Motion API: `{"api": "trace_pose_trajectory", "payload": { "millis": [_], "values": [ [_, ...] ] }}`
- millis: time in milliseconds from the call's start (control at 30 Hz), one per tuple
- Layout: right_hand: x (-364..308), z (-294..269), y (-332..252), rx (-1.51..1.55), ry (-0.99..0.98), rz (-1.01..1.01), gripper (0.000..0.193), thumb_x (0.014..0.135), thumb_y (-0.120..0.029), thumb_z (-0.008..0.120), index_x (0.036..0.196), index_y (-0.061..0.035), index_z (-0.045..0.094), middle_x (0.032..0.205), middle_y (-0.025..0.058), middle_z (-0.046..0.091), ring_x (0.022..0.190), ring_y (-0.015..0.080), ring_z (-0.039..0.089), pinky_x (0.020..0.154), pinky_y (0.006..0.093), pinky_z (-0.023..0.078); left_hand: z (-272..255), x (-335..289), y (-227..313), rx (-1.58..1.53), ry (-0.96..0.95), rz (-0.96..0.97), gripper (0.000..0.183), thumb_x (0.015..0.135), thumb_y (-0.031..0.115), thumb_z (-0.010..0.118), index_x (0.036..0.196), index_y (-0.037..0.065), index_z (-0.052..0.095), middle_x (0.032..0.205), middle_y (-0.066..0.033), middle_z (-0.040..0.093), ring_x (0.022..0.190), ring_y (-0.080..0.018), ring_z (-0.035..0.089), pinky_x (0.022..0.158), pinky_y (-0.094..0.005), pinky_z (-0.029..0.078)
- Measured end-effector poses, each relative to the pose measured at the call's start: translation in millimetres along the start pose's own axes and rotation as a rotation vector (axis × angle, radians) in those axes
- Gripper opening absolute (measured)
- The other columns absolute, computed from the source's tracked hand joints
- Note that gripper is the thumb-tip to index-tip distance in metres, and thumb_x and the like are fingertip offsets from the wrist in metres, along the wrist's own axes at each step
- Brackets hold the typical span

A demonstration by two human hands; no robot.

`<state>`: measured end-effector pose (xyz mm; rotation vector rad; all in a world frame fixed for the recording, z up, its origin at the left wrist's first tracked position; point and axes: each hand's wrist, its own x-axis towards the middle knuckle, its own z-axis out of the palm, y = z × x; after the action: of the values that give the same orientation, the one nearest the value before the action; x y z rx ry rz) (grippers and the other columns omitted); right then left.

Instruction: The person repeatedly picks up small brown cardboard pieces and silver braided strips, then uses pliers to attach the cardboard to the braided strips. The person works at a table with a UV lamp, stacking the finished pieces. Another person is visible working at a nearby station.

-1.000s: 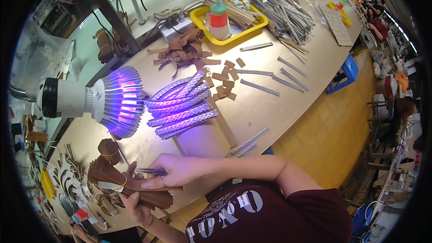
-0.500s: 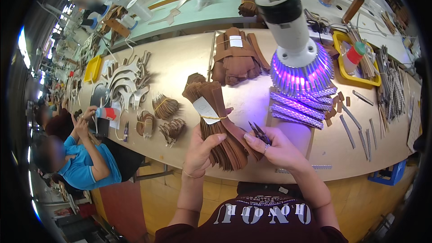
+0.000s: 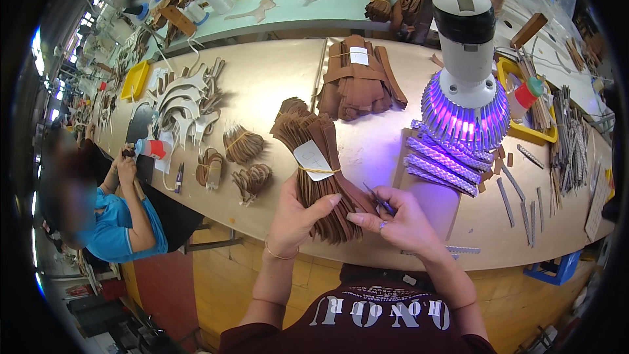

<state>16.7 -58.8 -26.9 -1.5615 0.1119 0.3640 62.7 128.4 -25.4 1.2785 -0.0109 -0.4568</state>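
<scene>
My left hand (image 3: 291, 217) is wrapped round the lower part of a bundle of brown leather strips (image 3: 321, 137), its thumb lying across the strips. A yellow rubber band and a white paper tag (image 3: 313, 159) sit round the bundle's middle; the strips fan out at both ends. My right hand (image 3: 407, 223) is closed on small dark pointed snips (image 3: 382, 202), the tips toward the bundle. Its thumb is at the bundle's right edge, by the outermost strip (image 3: 354, 191). A larger bundle of brown strips (image 3: 360, 85) with a white tag lies beyond.
A lamp (image 3: 465, 101) glows purple above braided strips (image 3: 442, 165) on the right. Small leather bundles (image 3: 242, 144) and pale curved pieces (image 3: 190, 111) lie left. A yellow tray (image 3: 540, 132) stands far right. A person in blue (image 3: 128, 229) sits left, holding a red-and-white bottle (image 3: 154, 149).
My view has shifted slightly left, so the lamp and bundles appear farther right. The snips in my right hand have turned, and that hand's thumb has come closer to the held bundle.
</scene>
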Motion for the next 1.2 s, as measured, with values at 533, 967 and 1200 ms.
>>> {"api": "trace_pose_trajectory", "payload": {
  "millis": [533,967,1200],
  "values": [
    [-9,-9,-11,-0.132,-0.047,0.131,0.031,0.086,-0.027,0.071,0.095,0.0013,0.066,0.071,0.0057,0.056,0.062,0.0119,0.047,0.057,0.0289,0.04,1,1,-5,-0.092,-0.053,0.014,0.056,0.077,0.002,0.064,0.129,-0.007,0.045,0.13,-0.016,0.054,0.106,-0.0186,0.06,0.095,-0.0328,0.048],
    [-5,19,4,-0.187,0.026,-0.029,0.031,0.086,-0.028,0.072,0.086,0.0019,0.065,0.061,0.0045,0.049,0.057,0.0126,0.041,0.053,0.0295,0.036,-9,3,-25,-0.295,0.203,-0.031,0.032,0.08,-0.002,0.06,0.111,-0.003,0.053,0.098,-0.0081,0.063,0.084,-0.0139,0.063,0.076,-0.0283,0.054],
    [-10,31,10,-0.22,-0.085,0.025,0.038,0.088,-0.035,0.069,0.083,0.0017,0.064,0.054,0.0081,0.047,0.051,0.0168,0.036,0.049,0.0345,0.034,-43,12,-37,-0.368,0.313,0.023,0.026,0.082,0.008,0.056,0.107,0.0,0.054,0.093,-0.0092,0.062,0.085,-0.017,0.061,0.076,-0.032,0.054]
  ]
}}
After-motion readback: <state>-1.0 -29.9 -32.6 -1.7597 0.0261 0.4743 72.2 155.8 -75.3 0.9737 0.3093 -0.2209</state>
